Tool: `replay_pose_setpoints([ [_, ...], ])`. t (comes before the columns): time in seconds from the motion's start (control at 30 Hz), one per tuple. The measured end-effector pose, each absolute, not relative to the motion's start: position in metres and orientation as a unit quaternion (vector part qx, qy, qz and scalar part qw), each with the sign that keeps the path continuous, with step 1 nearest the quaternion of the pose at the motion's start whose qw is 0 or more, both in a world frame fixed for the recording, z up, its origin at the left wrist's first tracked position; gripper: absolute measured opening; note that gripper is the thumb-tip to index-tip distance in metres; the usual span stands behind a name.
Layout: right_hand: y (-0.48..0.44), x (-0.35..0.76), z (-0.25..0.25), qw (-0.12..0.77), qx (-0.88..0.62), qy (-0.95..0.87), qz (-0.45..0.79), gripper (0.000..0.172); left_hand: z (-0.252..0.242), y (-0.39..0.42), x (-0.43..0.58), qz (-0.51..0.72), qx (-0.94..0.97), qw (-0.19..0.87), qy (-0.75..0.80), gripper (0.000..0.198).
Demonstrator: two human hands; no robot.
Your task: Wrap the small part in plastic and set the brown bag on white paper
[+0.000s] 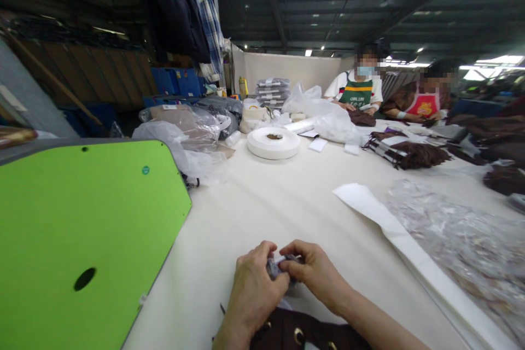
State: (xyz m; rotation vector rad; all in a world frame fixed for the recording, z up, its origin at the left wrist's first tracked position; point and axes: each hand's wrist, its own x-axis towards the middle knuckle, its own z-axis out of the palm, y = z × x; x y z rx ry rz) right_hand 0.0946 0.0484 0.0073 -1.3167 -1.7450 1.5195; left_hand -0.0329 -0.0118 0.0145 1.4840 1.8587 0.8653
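Close together over the near part of the white table (197, 262), my hands both grip a small crumpled grey bundle (272, 268), partly shiny like clear plastic; its exact kind is hidden by the fingers. My left hand (256, 281) curls round its left side. From the right, my right hand (314, 270) pinches it between thumb and fingers. Beneath my wrists lies a dark brown fabric piece (283, 331) with metal eyelets, cut off by the lower frame edge. A bit of whitish plastic shows between it and the hands.
A bright green board (82, 219) fills the left. Further back stand a white tape roll (273, 143) and plastic-wrapped goods (184, 128). At right lie a white folded strip (394, 224), clear bags (463, 246) and brown fringed bundles (418, 154). Two co-workers (356, 93) work across the table.
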Motion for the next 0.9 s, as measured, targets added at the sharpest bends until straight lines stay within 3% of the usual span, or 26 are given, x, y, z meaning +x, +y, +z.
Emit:
replay_pose_setpoints([
  [0.17,0.048,0.097,0.009,0.205,-0.446,-0.658,0.571,0.021,0.015,-0.010,-0.034,0.272,0.565,0.309,0.715,0.018],
  [0.33,0.050,0.128,0.039,0.177,-0.446,-0.774,0.413,0.044,0.010,-0.010,-0.033,0.233,0.598,0.270,0.718,0.021],
  [0.6,-0.005,0.228,0.076,0.151,-0.531,-0.782,0.288,0.025,0.008,-0.005,-0.035,0.423,0.603,0.096,0.670,0.038],
  [0.7,-0.044,0.265,0.078,0.156,-0.552,-0.767,0.288,0.023,0.020,-0.012,-0.030,0.434,0.603,0.126,0.657,0.038],
  [0.9,-0.117,0.315,0.047,0.149,-0.655,-0.710,0.210,0.023,0.047,-0.027,-0.015,0.328,0.614,0.225,0.681,0.040],
])
